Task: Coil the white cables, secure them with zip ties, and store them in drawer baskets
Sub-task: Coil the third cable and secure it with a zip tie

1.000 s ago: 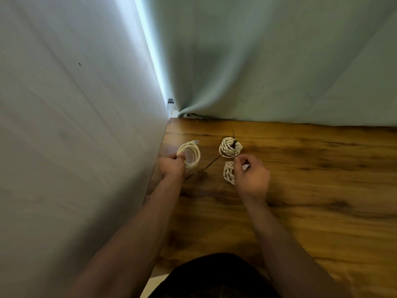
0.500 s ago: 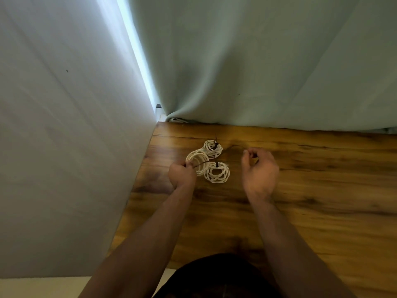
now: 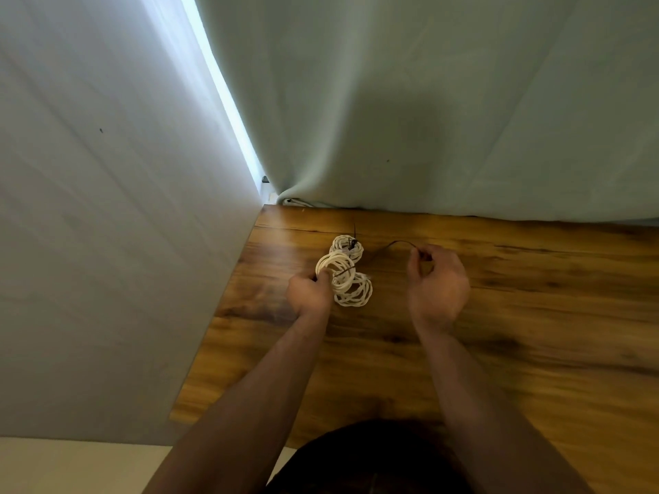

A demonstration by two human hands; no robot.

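The white cable coil [image 3: 333, 267] is held tilted up off the tabletop [image 3: 535, 315], at its far left corner. The left hand [image 3: 309, 292] grips the coil's near-left rim, its fingers [image 3: 322, 278] curled tight on the loops. A thin dark zip tie [image 3: 396, 243] crosses the coil's right side and arcs away to the right hand [image 3: 440, 283], whose thumb and forefinger are pinched together on its free end, well apart from the coil. A second coil [image 3: 344, 246] lies just behind the held one, a dark tie tail standing up from it. A third coil [image 3: 358, 294] lies flat just beside the left hand. A pale green curtain [image 3: 428, 101] hangs behind the tabletop, with a grey wall [image 3: 107, 208] to the left.
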